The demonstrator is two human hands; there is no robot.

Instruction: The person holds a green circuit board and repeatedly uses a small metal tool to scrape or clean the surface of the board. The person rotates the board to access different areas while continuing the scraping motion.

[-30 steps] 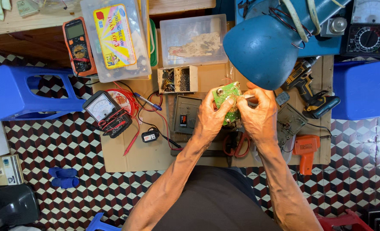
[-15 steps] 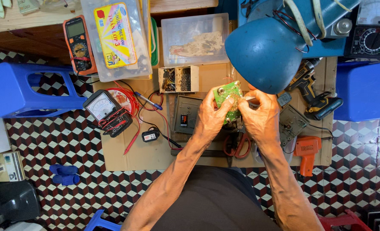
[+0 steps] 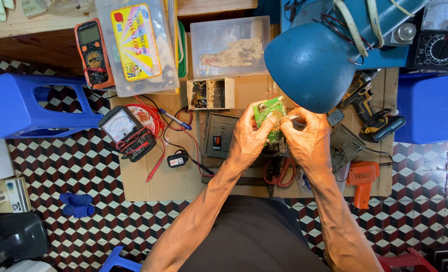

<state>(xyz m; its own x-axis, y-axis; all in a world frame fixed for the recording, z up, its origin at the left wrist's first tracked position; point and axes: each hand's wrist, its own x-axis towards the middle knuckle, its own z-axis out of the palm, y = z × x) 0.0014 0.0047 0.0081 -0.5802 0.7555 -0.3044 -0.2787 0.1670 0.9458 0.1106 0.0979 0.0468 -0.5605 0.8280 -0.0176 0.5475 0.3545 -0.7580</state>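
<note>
- The small green circuit board (image 3: pixel 270 115) sits just right of centre in the upper half of the frame, lifted off the work surface and held between both my hands, right under the blue lamp shade (image 3: pixel 309 65)
- As I judge it, the board is already out of any housing and up for close work; nothing shows it finished or set back, so the handling itself is what is under way
- My left hand (image 3: pixel 249 135) is closed around the board's left edge, fingers curled and thumb pressed on it
- My right hand (image 3: pixel 307 138) is pinched tight at the board's right edge; whether it also grips a small part or tool I cannot tell, since the fingers hide it
- Directly below my hands lies a grey square panel (image 3: pixel 219 136), and red-handled scissors (image 3: pixel 279 174) show under my wrists
- Further right lie an orange glue gun (image 3: pixel 362 179) and a cordless drill (image 3: pixel 372 108)
- To the left, an analogue meter (image 3: pixel 123 128) with red leads rests on the cardboard sheet (image 3: pixel 176 184); an orange multimeter (image 3: pixel 93 53) sits in the upper left
</note>
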